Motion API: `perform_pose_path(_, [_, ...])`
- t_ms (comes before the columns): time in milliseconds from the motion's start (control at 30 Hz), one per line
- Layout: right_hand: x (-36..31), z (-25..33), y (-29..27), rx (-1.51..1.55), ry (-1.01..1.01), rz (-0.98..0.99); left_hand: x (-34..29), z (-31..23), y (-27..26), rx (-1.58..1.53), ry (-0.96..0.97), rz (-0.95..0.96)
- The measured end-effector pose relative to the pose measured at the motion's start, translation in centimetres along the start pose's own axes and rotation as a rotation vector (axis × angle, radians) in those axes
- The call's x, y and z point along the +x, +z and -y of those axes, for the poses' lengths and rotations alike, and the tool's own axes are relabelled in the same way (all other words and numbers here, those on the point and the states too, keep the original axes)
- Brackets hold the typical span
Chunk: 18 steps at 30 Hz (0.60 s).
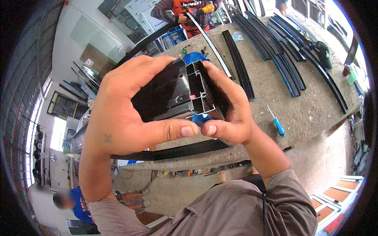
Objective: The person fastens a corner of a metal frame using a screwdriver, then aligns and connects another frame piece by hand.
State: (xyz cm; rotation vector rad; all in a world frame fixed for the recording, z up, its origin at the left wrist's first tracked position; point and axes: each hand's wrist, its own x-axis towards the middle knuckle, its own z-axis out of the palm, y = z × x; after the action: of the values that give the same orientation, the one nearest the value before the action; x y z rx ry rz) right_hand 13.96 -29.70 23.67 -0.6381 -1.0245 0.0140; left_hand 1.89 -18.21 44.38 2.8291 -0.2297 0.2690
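Note:
A black aluminium profile [165, 92] is held up close to me, its hollow cut end with inner chambers facing me. My left hand [118, 100] wraps the profile's left side, with the thumb along the lower edge. On the other side my right hand [236, 108] grips it, its thumb tip close to the left one. Blue film [195, 58] bulges at the upper edge, and a smaller blue piece [201, 118] shows by the thumbs. A small red mark sits inside the end. Part of the profile is hidden behind my hands.
A blue-handled screwdriver [279, 126] lies right on the worn workbench [315, 108]. Several long black profiles [271, 51] and a dark cap [323, 55] lie farther back. Across the bench, a person in an orange vest [193, 17] holds a yellow tool. Another person in blue [82, 206] is at lower left.

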Motion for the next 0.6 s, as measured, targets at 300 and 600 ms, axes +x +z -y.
perform_pose_path(300, [0.1, -0.9, -0.6, 0.081, -0.071, 0.14, -0.6, 1.0, 0.0, 0.098, 0.172, -0.006])
perform_pose_path(600, [-0.1, 1.0, -0.8, -0.013, 0.052, 0.063, -1.5, -0.2, -0.3, 0.149, -0.035, 0.017])
